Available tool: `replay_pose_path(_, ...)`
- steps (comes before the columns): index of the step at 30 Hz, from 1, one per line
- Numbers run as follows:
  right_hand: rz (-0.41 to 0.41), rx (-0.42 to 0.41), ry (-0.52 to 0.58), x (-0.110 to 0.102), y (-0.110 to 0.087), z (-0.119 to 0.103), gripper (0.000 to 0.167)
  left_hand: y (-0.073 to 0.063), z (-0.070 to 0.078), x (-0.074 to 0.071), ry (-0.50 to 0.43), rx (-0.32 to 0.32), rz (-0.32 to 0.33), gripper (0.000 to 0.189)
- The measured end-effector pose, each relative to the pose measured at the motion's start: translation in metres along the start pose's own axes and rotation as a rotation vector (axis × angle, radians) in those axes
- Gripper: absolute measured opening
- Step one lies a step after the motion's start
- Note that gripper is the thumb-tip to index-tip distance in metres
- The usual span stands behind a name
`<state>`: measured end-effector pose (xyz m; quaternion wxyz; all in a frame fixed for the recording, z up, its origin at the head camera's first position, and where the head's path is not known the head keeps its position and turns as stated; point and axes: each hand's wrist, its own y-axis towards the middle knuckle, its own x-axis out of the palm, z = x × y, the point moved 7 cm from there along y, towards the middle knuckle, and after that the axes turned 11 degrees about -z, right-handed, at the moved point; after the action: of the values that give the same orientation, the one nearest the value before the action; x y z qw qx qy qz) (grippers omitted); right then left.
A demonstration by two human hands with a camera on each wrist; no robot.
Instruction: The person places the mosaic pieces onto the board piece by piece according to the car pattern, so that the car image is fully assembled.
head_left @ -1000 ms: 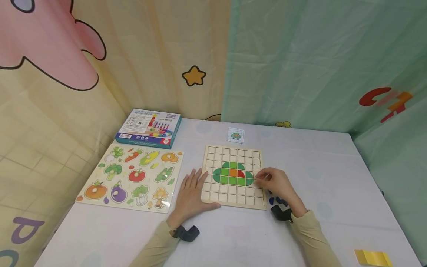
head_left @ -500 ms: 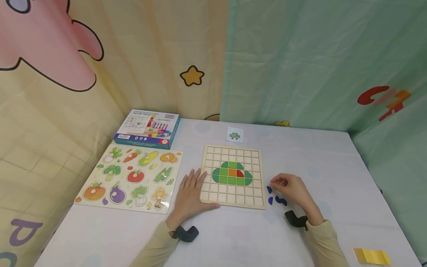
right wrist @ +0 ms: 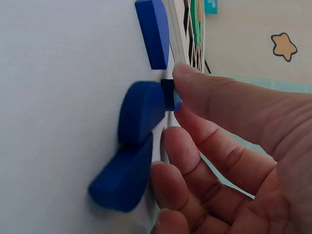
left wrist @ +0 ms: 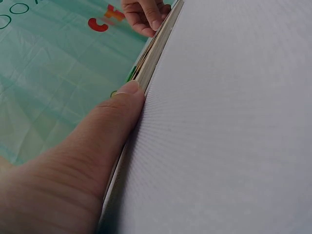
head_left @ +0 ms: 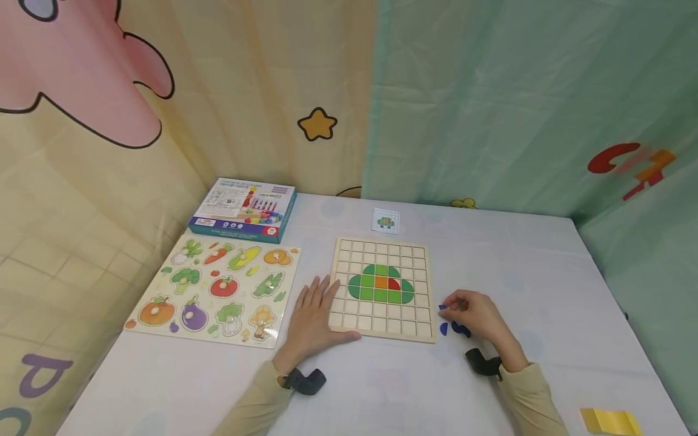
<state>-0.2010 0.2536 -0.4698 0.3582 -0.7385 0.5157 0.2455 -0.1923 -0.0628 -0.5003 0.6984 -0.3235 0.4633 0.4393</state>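
Note:
The wooden grid board (head_left: 357, 321) lies mid-table and carries a green cloud-like shape of tiles (head_left: 373, 294) with one orange and one red tile in it. My left hand (head_left: 312, 321) rests at its near left corner, fingers spread, the thumb (left wrist: 109, 114) along the front edge. Just right of the board, my right hand (head_left: 477, 315) pinches a small blue piece (right wrist: 169, 95) between thumb and forefinger. Beside that hand on the cloth lie more blue pieces: a half-round one (head_left: 444, 329) near the board and two touching ones (right wrist: 141, 112), partly behind the fingers in the head view.
Behind the board lies a small picture card (head_left: 385, 221). On the left are a vegetable peg puzzle (head_left: 207, 324) and a cardboard box (head_left: 242, 209). A folded yellow thing (head_left: 611, 421) sits at the front right. Curtains (head_left: 463, 109) stand behind the table.
My right hand has gone from the board's right edge out to the blue pieces and now pinches one of them. The left hand has kept its place.

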Motion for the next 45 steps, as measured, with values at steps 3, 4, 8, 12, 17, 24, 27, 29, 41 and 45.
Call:
replay_pose_path(3, 0.006, 0.011, -0.010, -0.001, -0.001, 0.002, 0.016, 0.000, 0.000, 0.000, 0.005, -0.002, -0.002, 0.114)
replay_pose_path(4, 0.007, 0.008, -0.013, -0.001, -0.001, 0.002, 0.015, 0.000, 0.000, 0.000, 0.006, -0.003, -0.003, 0.114)
replay_pose_path(8, -0.003, -0.009, -0.012, -0.001, -0.002, 0.001, 0.013, 0.000, 0.000, -0.001, 0.006, -0.003, 0.000, 0.115)
replay_pose_path(12, -0.022, -0.017, -0.004, -0.001, -0.002, -0.001, 0.013, -0.001, 0.001, -0.002, 0.008, 0.010, 0.019, 0.114)
replay_pose_path(17, -0.024, -0.004, -0.005, 0.000, -0.002, -0.001, 0.015, -0.001, 0.001, -0.003, 0.008, 0.017, 0.032, 0.114)
replay_pose_path(24, -0.001, 0.031, -0.007, 0.002, -0.003, -0.001, 0.017, 0.001, 0.000, 0.000, 0.032, -0.002, 0.006, 0.116)
replay_pose_path(27, 0.010, 0.019, -0.014, 0.003, -0.003, -0.001, 0.017, 0.001, 0.000, 0.000, 0.028, -0.004, 0.005, 0.116)
replay_pose_path(29, 0.020, 0.010, -0.018, 0.003, -0.004, -0.002, 0.016, 0.001, 0.000, 0.000, 0.026, -0.004, 0.004, 0.116)
replay_pose_path(41, 0.046, -0.088, 0.025, 0.011, -0.003, -0.031, 0.012, 0.000, 0.002, -0.002, 0.022, 0.030, 0.050, 0.114)
replay_pose_path(45, 0.024, -0.158, 0.047, 0.021, 0.003, -0.049, 0.012, 0.000, 0.001, -0.001, 0.018, 0.017, 0.028, 0.114)
